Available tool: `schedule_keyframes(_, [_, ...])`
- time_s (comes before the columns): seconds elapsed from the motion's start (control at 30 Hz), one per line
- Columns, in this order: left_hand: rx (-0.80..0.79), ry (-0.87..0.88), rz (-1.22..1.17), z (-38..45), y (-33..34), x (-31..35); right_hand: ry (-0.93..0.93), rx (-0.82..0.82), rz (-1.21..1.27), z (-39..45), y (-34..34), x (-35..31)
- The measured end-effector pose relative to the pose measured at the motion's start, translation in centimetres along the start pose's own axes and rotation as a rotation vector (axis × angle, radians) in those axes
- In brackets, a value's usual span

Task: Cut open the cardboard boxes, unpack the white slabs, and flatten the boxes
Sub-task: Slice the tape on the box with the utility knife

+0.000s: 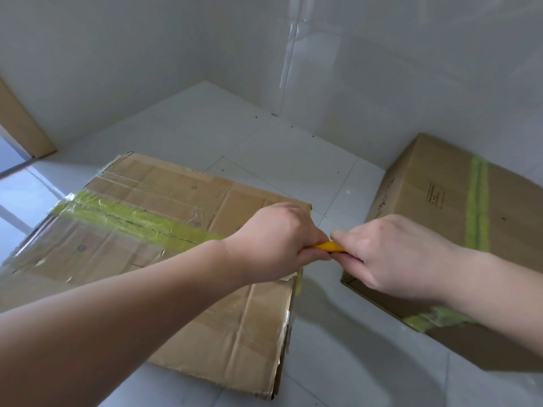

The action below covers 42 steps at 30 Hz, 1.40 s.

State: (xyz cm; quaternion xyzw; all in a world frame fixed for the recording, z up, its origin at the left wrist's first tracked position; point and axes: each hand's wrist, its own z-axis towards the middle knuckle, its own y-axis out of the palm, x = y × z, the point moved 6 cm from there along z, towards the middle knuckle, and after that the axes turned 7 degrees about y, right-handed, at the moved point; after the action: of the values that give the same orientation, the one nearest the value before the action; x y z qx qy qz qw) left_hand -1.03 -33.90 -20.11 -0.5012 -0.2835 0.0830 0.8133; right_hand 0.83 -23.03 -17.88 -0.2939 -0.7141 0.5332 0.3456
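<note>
**Cardboard boxes on the floor, both hands closed on a yellow tool**

Cardboard boxes lie on the white tiled floor (pixel 293 160): the near box (pixel 164 230) spreads from about 9 o'clock to the centre of view, its top flat and creased, sealed with a band of yellow-green tape (pixel 132 220) and strips of clear tape running across it. The second box (pixel 458 207) sits at about 3 o'clock, well apart from the first, with its own stripe of yellow-green tape over the top and torn tape at its near edge.

The two hands meet right of centre, above the gap between the boxes and the near box's right edge. The left hand (pixel 276 239) comes in from 8 o'clock, fingers curled tight round one end of a yellow tool (pixel 329 247). The right hand (pixel 390 257) reaches in from 4 o'clock, fingers likewise curled round the other end. Only a short yellow stretch shows between the two fists; whether it has a blade out I cannot tell.

A brown panel (pixel 20 124) leans against the wall at 10 o'clock. White walls meet in a corner at 12 o'clock
</note>
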Motion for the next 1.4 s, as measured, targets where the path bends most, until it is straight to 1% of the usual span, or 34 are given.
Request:
schedule_keyframes(0.1, [-0.011, -0.003, 0.009, 0.1, -0.2, -0.6, -0.033, -0.017, 0.013, -0.1, 0.3, -0.1])
schedule_keyframes(0.33, [-0.023, -0.068, -0.043, -0.1, -0.9, -1.8, -0.119, 0.002, 0.073, 0.3, 1.2, 0.8])
schedule_keyframes(0.47, [-0.008, -0.105, -0.068, -1.2, -2.2, -2.7, -0.190, -0.125, 0.145, 1.3, 1.2, 1.1])
schedule_keyframes(0.57, [0.019, -0.204, -0.092, -1.9, -4.1, -4.1, -0.193, -0.146, 0.120, 3.0, -0.3, 0.7])
schedule_keyframes(0.63, [0.052, -0.313, -0.112, -2.6, -5.7, -5.6, -0.192, -0.060, -0.004, 4.9, -2.3, -0.2])
schedule_keyframes(0.7, [0.101, -0.397, -0.194, -3.3, -7.7, -6.7, -0.187, 0.083, -0.105, 6.3, -5.1, -1.5])
schedule_keyframes(0.8, [0.174, -0.453, -0.253, -4.5, -10.3, -7.5, -0.232, 0.305, -0.014, 7.4, -9.0, -3.2])
schedule_keyframes(0.87, [0.217, -0.491, -0.255, -5.0, -11.2, -8.4, -0.231, 0.340, -0.016, 8.6, -9.5, -3.3])
schedule_keyframes(0.93, [0.255, -0.535, -0.146, -4.9, -11.5, -9.7, -0.157, 0.303, -0.090, 10.9, -8.6, -1.8])
schedule_keyframes(1.0, [0.242, -0.554, 0.019, -4.0, -10.7, -11.0, 0.004, 0.205, -0.171, 13.4, -6.1, 1.5])
schedule_keyframes(1.03, [0.232, -0.551, 0.064, -3.4, -10.0, -11.5, 0.083, 0.162, -0.191, 14.4, -4.5, 3.4])
schedule_keyframes(1.07, [0.214, -0.544, 0.091, -2.7, -9.0, -11.9, 0.147, 0.125, -0.171, 15.4, -2.6, 5.4])
schedule_keyframes(1.17, [0.109, -0.516, 0.155, 0.0, -4.8, -12.5, 0.337, 0.020, 0.047, 18.1, 4.3, 11.7])
schedule_keyframes(1.23, [0.041, -0.517, 0.183, 2.2, -2.2, -13.1, 0.450, -0.072, 0.138, 20.2, 9.5, 15.3])
schedule_keyframes(1.33, [-0.032, -0.601, 0.176, 5.1, 1.1, -14.5, 0.591, -0.157, 0.217, 22.1, 16.7, 19.6])
schedule_keyframes(1.4, [-0.068, -0.638, 0.181, 6.5, 3.0, -15.1, 0.649, -0.191, 0.258, 23.1, 20.7, 21.7])
